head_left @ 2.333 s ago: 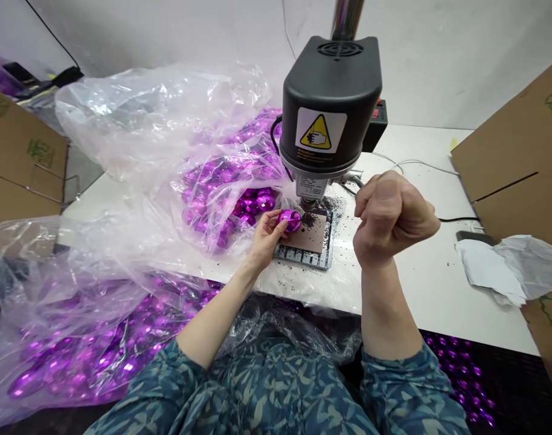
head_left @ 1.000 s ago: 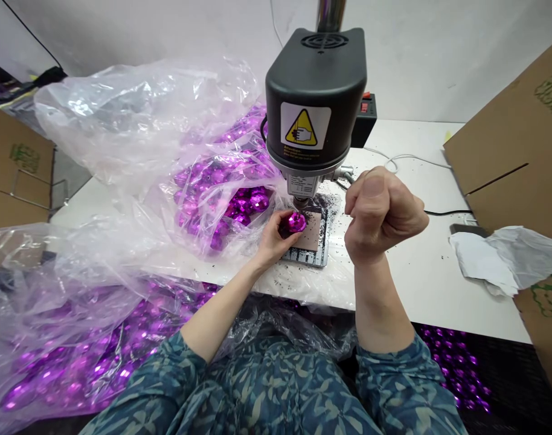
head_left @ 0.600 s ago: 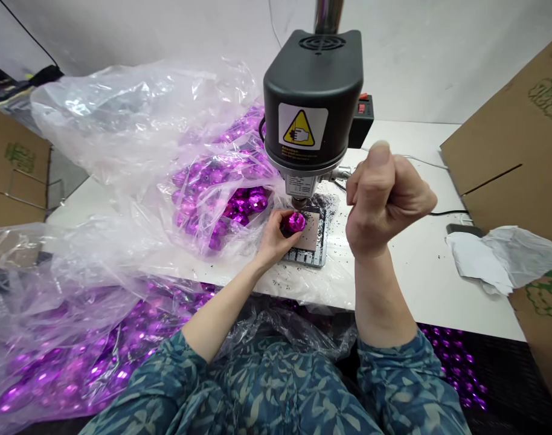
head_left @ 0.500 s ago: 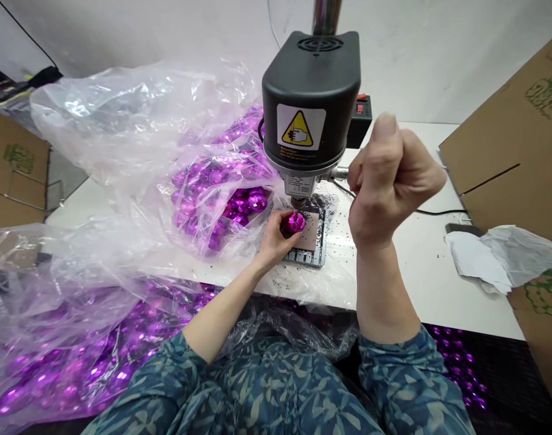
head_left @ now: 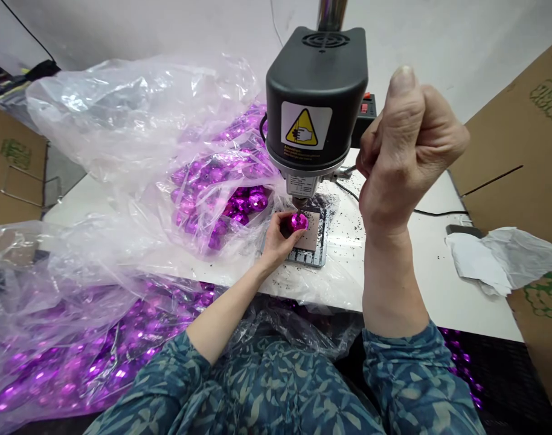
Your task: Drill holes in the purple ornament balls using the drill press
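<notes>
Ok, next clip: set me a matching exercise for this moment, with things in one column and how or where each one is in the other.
Things:
1. left hand
2. right hand
3. purple faceted bauble
4. crumpled white paper

States:
A. raised in a closed fist
B. directly under the spindle of the bench drill
C. lying at the right, by a cardboard box
D. curled around the bauble

Pairs: 1-D, 2-A, 3-B, 4-C

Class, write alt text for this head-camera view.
A left hand holds a shiny faceted purple bauble under a black bench drill, while the raised right hand makes a fist. Clear plastic bags of purple baubles lie alongside.
</notes>
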A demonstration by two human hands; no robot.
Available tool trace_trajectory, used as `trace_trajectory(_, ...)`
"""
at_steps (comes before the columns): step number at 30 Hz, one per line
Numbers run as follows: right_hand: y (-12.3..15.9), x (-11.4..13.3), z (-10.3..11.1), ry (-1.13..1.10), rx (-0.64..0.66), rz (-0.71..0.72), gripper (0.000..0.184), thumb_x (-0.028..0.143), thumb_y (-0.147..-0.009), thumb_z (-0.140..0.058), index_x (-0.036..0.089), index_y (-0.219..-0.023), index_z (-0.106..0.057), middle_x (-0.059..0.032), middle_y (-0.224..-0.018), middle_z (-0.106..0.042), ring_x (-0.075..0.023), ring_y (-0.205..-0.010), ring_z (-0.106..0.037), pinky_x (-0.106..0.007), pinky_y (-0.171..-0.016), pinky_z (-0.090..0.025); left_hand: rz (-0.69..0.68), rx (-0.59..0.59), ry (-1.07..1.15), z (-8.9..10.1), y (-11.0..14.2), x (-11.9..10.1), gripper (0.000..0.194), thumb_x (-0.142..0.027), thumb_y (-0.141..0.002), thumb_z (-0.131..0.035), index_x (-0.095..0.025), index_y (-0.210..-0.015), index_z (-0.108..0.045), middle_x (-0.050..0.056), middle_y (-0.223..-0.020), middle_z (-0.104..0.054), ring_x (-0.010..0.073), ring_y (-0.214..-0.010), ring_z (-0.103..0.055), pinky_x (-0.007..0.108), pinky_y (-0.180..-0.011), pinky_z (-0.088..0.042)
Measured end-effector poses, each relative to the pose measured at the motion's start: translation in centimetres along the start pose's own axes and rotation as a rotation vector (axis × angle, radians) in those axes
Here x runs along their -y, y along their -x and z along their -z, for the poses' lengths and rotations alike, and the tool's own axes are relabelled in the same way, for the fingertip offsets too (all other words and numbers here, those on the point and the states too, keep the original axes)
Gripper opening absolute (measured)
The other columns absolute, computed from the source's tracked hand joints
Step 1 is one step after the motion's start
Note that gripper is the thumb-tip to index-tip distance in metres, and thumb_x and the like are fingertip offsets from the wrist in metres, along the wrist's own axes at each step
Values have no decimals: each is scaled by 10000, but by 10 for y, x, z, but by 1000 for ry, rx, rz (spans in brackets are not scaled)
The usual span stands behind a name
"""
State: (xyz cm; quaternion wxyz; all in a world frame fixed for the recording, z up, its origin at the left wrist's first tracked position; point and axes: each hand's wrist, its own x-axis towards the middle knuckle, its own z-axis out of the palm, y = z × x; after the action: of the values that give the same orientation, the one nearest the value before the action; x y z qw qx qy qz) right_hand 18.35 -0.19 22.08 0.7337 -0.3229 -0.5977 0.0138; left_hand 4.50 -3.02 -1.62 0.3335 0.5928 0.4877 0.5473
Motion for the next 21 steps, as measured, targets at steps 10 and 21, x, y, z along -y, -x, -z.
trace_trajectory(10,46,11,13,-8,-86,113,601,444,-1088,-554,246,-584,-293,45,-458,-300,-98,-387,-283,-368,-434,-231,66,-15,46,-1,2,-4,478,-321,-861,-923,-214,-1244,-656,107,-1218,-789,268,-1120,-789,436,-1001,-646)
trace_trajectory(21,63,-12,12,-122,-139,342,522,223,-1044,-543,239,-639,-215,61,-477,-236,-80,-366,-215,-314,-373,-220,61,-5,43,1,2,-6,486,-332,-860,-933,-221,-1247,-661,98,-1217,-791,257,-1106,-786,409,-985,-643)
